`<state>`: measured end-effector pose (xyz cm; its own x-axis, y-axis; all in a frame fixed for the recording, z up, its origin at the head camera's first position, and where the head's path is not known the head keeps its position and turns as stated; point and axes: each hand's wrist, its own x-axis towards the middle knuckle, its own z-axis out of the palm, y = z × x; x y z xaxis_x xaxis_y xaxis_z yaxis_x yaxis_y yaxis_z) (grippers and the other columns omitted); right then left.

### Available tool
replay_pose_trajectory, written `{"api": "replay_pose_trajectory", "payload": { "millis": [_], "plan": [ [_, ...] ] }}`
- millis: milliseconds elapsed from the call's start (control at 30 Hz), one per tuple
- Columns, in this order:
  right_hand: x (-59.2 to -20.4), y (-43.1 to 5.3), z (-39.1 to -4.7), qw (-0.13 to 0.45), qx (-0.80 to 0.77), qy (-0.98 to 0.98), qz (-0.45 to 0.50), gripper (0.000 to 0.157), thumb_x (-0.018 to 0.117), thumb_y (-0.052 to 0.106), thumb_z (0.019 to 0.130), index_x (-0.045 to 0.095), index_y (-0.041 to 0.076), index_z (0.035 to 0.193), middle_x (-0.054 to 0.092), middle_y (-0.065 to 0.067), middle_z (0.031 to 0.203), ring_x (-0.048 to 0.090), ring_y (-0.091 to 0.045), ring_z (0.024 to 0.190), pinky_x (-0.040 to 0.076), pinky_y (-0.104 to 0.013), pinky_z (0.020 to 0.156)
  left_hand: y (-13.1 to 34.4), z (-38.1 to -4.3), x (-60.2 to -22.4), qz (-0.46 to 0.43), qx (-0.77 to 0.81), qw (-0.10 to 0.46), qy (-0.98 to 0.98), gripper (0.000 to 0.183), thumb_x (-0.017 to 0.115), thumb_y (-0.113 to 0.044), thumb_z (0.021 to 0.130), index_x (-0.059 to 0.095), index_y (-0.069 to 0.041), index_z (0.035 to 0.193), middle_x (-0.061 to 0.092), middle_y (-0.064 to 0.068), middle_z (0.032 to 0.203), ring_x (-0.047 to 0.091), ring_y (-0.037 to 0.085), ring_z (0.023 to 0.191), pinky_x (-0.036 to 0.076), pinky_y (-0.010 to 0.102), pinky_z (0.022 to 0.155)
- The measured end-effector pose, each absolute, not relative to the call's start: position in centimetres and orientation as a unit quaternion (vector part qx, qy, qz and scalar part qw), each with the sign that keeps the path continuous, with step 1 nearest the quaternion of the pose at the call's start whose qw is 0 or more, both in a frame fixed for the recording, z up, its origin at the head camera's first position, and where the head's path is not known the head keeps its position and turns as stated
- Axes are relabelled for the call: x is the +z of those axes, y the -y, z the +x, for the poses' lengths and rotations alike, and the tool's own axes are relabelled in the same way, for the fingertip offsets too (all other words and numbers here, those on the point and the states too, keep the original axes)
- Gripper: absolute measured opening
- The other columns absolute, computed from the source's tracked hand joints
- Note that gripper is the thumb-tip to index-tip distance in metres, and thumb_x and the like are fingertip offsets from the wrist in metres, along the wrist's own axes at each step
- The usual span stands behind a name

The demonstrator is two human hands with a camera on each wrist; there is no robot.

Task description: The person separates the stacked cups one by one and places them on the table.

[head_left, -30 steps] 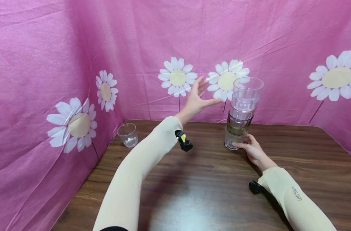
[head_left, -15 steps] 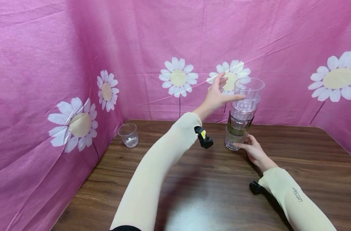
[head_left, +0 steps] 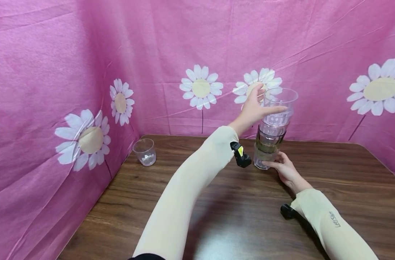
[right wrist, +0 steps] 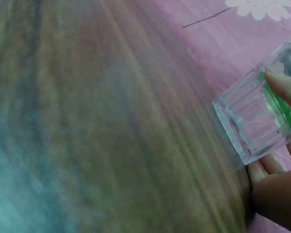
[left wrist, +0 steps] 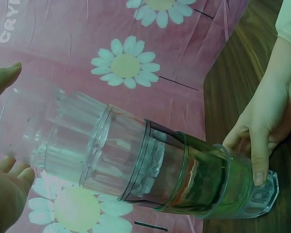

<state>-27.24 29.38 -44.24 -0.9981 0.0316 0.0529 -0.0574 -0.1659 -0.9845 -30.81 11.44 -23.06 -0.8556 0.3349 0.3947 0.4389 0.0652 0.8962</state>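
A tall stack of nested drinking glasses (head_left: 271, 142) stands upright on the table, mostly clear, with a dark-tinted one in the middle and a greenish tint lower down. My right hand (head_left: 287, 172) grips the bottom glass (right wrist: 247, 116) low down, thumb on one side and fingers on the other. Up at the top, my left hand (head_left: 256, 108) is spread about the clear top glass (head_left: 281, 96), its thumb extended across the near side. In the left wrist view the top glass lies between thumb and fingers, which look only loosely bent.
A single clear glass (head_left: 144, 152) stands at the table's far left edge. The brown wooden table (head_left: 242, 224) ends at a pink cloth (head_left: 165, 43) printed with white daisies, hanging close behind the stack and along the left side.
My left hand has moved right from beside the stack until its thumb overlaps the top glass. The right hand and the stack have stayed put.
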Motion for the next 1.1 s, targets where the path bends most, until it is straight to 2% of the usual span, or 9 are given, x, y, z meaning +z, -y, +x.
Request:
{"api": "replay_pose_trajectory", "payload": {
  "millis": [167, 600, 767, 1100],
  "plan": [
    [-44.2, -29.4, -27.3, 0.030, 0.769, 0.638, 0.011, 0.048, 0.065, -0.013, 0.087, 0.047, 0.023, 0.114, 0.061, 0.015, 0.099, 0.056, 0.000, 0.095, 0.047, -0.013, 0.082, -11.9, -30.8, -23.2, -0.260, -0.622, 0.051, 0.737, 0.099, 0.088, -0.020, 0.076, 0.029, -0.014, 0.155, 0.045, -0.002, 0.148, 0.045, 0.008, 0.132, 0.040, 0.018, 0.104],
    [-44.3, -29.4, -27.3, 0.029, 0.767, 0.641, 0.007, 0.047, 0.063, -0.014, 0.088, 0.047, 0.022, 0.113, 0.062, 0.015, 0.097, 0.056, 0.000, 0.094, 0.047, -0.013, 0.081, -12.7, -31.4, -23.5, -0.252, -0.584, 0.056, 0.769, 0.096, 0.087, -0.026, 0.078, 0.031, -0.012, 0.155, 0.046, 0.000, 0.149, 0.043, 0.009, 0.134, 0.038, 0.022, 0.108],
    [-44.3, -29.4, -27.4, 0.025, 0.762, 0.648, 0.002, 0.047, 0.064, -0.012, 0.088, 0.046, 0.023, 0.114, 0.061, 0.016, 0.099, 0.055, 0.000, 0.095, 0.046, -0.013, 0.082, -12.8, -31.5, -23.6, -0.246, -0.575, 0.062, 0.778, 0.098, 0.088, -0.027, 0.076, 0.031, -0.011, 0.155, 0.050, -0.001, 0.146, 0.047, 0.009, 0.131, 0.039, 0.020, 0.106],
    [-44.2, -29.3, -27.3, 0.025, 0.750, 0.661, -0.004, 0.048, 0.065, -0.010, 0.089, 0.044, 0.024, 0.116, 0.057, 0.016, 0.102, 0.052, 0.000, 0.097, 0.045, -0.013, 0.082, -12.8, -31.7, -23.7, -0.247, -0.559, 0.084, 0.787, 0.092, 0.091, -0.030, 0.073, 0.044, -0.011, 0.149, 0.055, -0.004, 0.140, 0.050, 0.005, 0.124, 0.041, 0.017, 0.101]
  ]
}}
